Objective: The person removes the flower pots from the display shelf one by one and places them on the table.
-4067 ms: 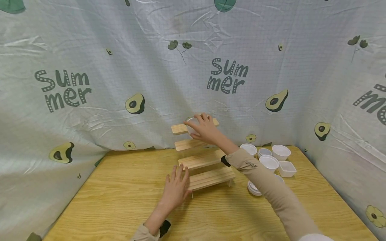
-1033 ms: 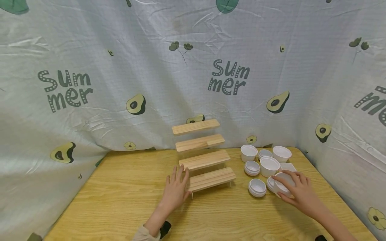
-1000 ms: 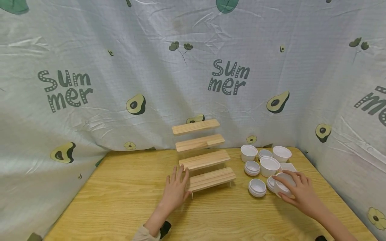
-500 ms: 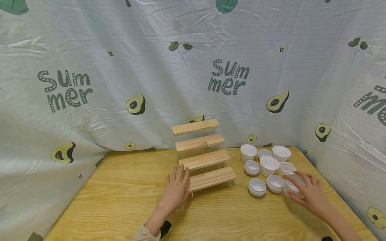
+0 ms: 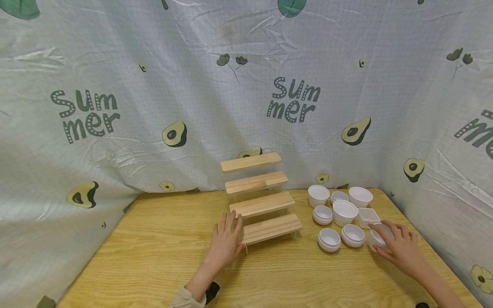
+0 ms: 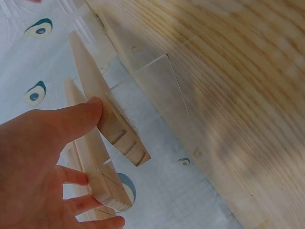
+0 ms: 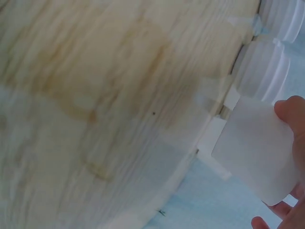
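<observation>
A stepped wooden display stand [image 5: 269,226] with clear side supports stands on the table, its boards bare. My left hand [image 5: 224,244] rests at the stand's left end, fingers spread and fairly straight. In the left wrist view the thumb [image 6: 93,112] touches the edge of one board [image 6: 121,136], and the fingers lie along the board behind it. At the right, my right hand [image 5: 404,250] grips a white plastic cup [image 5: 379,237] between thumb and fingers, low by the table. The right wrist view shows the cup's plain side [image 7: 255,150] with the thumb at its edge.
Several white cups and bowls sit grouped right of the stand, among them a deep cup [image 5: 344,214], a ridged bowl [image 5: 329,239], another ridged bowl [image 5: 352,236] and a square container [image 5: 367,217]. A printed curtain [image 5: 200,98] hangs behind the wooden table [image 5: 146,248].
My right hand came from the top board down to the right side with the cup, then shifted further right, past the ridged bowl. My left hand has stayed at the stand.
</observation>
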Motion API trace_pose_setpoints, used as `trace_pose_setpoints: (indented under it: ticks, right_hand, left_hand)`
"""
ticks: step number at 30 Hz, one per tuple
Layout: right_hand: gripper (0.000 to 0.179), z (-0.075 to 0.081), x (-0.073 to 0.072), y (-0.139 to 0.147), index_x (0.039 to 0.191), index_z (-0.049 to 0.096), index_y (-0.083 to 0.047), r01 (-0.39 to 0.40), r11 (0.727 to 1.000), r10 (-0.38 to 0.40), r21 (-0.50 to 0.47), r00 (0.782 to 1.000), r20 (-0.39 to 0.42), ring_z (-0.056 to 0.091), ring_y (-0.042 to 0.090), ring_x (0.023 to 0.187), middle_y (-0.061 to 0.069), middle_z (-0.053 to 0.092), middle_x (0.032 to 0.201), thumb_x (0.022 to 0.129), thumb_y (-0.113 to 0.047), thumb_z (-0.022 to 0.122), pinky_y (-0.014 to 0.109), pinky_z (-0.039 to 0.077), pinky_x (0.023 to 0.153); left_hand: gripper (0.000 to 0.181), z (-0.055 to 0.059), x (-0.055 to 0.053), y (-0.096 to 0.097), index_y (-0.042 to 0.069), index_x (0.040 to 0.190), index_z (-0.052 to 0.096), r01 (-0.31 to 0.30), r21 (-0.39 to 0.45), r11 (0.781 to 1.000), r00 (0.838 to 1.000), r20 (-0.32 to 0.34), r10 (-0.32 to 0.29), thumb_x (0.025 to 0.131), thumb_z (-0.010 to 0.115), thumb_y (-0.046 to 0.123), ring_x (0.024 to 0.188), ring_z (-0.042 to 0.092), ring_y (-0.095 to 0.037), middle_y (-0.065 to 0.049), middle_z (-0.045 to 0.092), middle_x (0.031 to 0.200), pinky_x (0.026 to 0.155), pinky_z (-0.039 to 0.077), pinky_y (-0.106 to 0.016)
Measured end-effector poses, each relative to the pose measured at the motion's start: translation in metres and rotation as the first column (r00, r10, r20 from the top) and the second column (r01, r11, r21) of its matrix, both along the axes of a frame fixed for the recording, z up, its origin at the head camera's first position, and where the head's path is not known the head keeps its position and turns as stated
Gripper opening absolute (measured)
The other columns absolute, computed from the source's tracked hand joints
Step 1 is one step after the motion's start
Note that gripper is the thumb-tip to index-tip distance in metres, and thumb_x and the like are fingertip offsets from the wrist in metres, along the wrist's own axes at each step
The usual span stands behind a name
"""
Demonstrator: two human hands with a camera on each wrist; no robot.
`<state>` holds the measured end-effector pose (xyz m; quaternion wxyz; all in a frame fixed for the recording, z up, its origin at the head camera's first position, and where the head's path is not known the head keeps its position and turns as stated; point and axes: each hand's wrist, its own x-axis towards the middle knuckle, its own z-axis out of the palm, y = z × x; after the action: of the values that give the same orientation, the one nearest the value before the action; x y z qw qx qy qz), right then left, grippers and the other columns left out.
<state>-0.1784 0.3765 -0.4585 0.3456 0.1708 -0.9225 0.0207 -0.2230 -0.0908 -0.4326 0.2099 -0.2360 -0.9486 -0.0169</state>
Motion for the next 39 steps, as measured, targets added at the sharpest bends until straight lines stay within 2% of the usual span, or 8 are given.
trace_pose_setpoints:
  ticks: [12,17,25,32,39]
  right_hand:
    - [0.06,-0.004,-0.007,-0.001,0.116,0.048,-0.017,0.03,0.999,-0.033,0.039,0.997,0.066,0.043,0.039,0.095,0.02,0.047,0.116,0.062,-0.02,0.075,0.055,0.033,0.063]
    - [0.06,-0.006,-0.009,0.0,0.114,0.048,-0.017,0.035,0.998,-0.038,0.048,0.997,0.062,0.043,0.039,0.095,0.02,0.046,0.115,0.061,-0.019,0.076,0.054,0.033,0.064]
    - [0.055,-0.008,-0.013,0.002,0.114,0.048,-0.017,0.041,0.997,-0.045,0.068,0.997,0.061,0.045,0.04,0.094,0.02,0.047,0.113,0.066,-0.025,0.074,0.056,0.035,0.063]
    - [0.057,-0.008,-0.018,0.001,0.111,0.05,-0.018,0.061,0.995,-0.066,0.083,0.996,0.055,0.047,0.04,0.093,0.02,0.05,0.111,0.062,-0.025,0.076,0.056,0.036,0.062]
    - [0.054,-0.009,-0.02,0.002,0.111,0.05,-0.018,0.064,0.995,-0.068,0.078,0.996,0.056,0.047,0.04,0.093,0.02,0.05,0.111,0.064,-0.027,0.075,0.056,0.036,0.062]
  left_hand:
    - [0.076,-0.001,0.0,-0.001,0.006,0.134,0.035,0.004,-0.006,1.0,1.0,-0.022,-0.005,0.075,0.066,0.042,0.124,0.035,-0.041,-0.019,0.034,0.138,0.086,0.043,-0.055]
    - [0.076,-0.001,-0.001,-0.001,0.007,0.135,0.035,-0.001,-0.015,1.0,1.0,-0.018,0.001,0.076,0.065,0.043,0.125,0.035,-0.04,-0.018,0.034,0.138,0.086,0.043,-0.055]
    - [0.075,0.0,0.001,0.0,0.006,0.134,0.035,0.004,-0.009,1.0,1.0,-0.019,-0.005,0.076,0.066,0.042,0.125,0.035,-0.04,-0.019,0.034,0.138,0.086,0.043,-0.055]
    - [0.074,0.0,0.001,-0.001,0.006,0.134,0.036,0.002,-0.011,1.0,1.0,-0.015,-0.002,0.076,0.065,0.042,0.125,0.035,-0.04,-0.019,0.034,0.138,0.086,0.043,-0.055]
    - [0.075,-0.001,0.0,-0.001,0.007,0.135,0.035,-0.001,-0.015,1.0,1.0,-0.007,0.001,0.077,0.064,0.043,0.126,0.034,-0.04,-0.018,0.033,0.139,0.086,0.043,-0.055]
